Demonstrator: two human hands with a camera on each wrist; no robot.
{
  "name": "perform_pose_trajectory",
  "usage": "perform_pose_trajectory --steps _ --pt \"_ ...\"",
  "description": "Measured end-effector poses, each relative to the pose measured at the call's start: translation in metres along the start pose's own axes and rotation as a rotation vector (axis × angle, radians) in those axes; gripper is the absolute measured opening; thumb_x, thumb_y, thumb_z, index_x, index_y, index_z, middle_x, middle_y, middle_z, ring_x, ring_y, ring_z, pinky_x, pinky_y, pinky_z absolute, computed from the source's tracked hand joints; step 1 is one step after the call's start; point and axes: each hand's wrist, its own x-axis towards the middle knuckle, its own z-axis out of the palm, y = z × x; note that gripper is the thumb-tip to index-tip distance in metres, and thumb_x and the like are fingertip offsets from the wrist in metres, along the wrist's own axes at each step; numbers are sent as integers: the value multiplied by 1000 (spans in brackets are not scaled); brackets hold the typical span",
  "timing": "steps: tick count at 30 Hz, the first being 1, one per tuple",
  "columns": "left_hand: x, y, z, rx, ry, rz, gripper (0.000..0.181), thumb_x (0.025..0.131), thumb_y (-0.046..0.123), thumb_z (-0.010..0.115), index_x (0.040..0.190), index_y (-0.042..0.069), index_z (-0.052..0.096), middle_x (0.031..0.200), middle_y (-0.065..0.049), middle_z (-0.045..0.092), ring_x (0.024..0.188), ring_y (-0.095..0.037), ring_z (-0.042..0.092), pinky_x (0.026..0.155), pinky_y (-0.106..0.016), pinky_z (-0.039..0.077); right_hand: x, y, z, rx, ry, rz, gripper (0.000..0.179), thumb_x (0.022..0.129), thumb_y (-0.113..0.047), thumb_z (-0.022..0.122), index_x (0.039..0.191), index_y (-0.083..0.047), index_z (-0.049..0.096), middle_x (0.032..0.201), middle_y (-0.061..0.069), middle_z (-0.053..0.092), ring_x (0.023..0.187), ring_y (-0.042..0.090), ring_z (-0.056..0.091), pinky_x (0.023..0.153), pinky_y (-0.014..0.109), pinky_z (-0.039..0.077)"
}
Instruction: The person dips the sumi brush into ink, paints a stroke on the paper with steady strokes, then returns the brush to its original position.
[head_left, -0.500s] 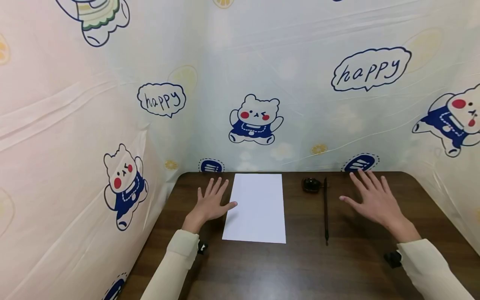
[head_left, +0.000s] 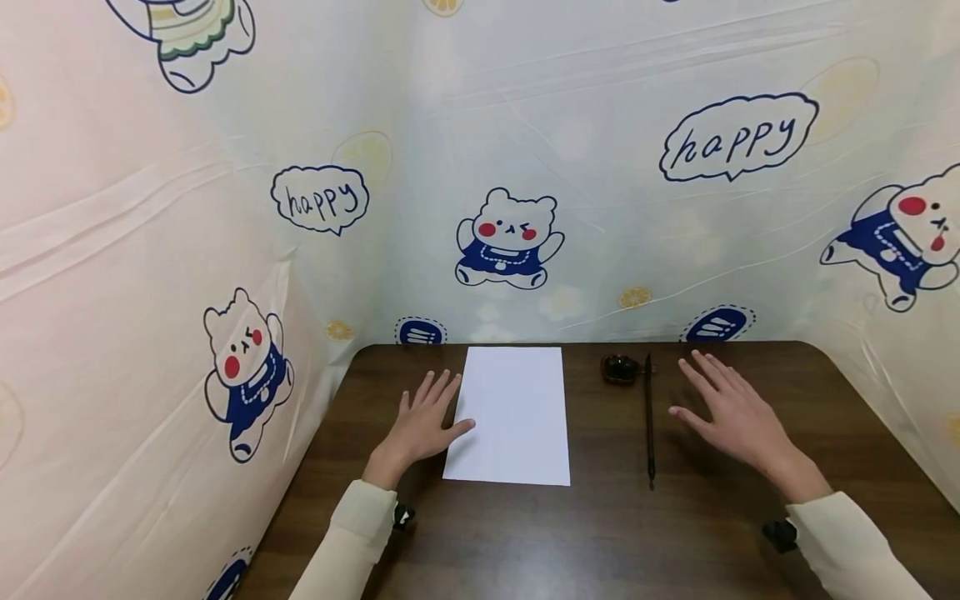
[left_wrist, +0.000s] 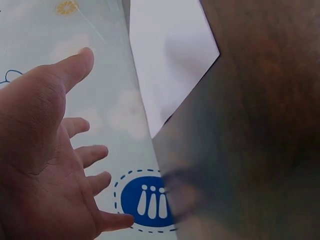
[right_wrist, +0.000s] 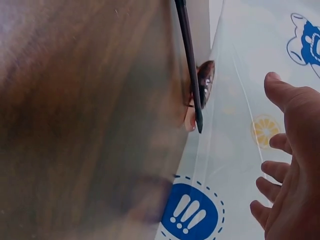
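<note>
My left hand (head_left: 423,425) is held above the table with its fingers spread, its thumb over the left edge of a white sheet of paper (head_left: 512,417). On the right, my right hand (head_left: 738,417) is also held above the table, fingers straight, holding nothing. Nearest to it lies a long, thin dark stick (head_left: 650,425) like a writing brush, pointing front to back. Just left of the stick's far end sits a small, glossy black and brown dish-like object (head_left: 619,368). In the right wrist view the stick's pointed end overlaps this object.
The brown wooden table (head_left: 480,542) has rounded far corners. A pale curtain (head_left: 600,208) printed with bears and the word "happy" hangs behind it and along both sides. Each wrist carries a small black device (head_left: 780,536) at the cream sleeve.
Both hands have drawn slightly back toward me. The right hand has also shifted left, with its fingers closer together. Paper, stick and dish-like object have stayed in place.
</note>
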Motion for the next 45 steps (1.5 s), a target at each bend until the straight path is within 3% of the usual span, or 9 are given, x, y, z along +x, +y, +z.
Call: perform_pose_trajectory --steps 7,17,31,45 --pt "-9 3 4 -22 -18 35 88 100 57 67 170 19 30 178 -11 26 164 -41 22 123 -78 21 -2 -10 7 -1 13 -44 78 97 -43 78 158 -4 50 163 27 45 143 50 48 111 70 43" --pt "-13 4 12 -51 -110 37 76 102 46 69 167 22 38 173 -7 37 158 -37 37 124 -73 28 -1 -19 18 52 -86 -119 63 95 -19 82 152 -9 59 148 21 61 130 45 62 93 60 59" --pt "-13 -2 18 -17 -246 13 86 95 60 72 166 20 41 177 -7 30 162 -42 26 122 -79 23 0 -26 32 80 -156 -249 53 87 1 84 137 -8 71 138 15 68 117 32 71 84 46 62" --pt "-13 2 20 32 -265 28 85 94 59 73 164 20 44 177 -9 28 162 -43 24 121 -80 23 0 -32 40 43 -179 -289 48 85 6 83 130 -10 75 134 11 69 115 31 72 81 44 62"
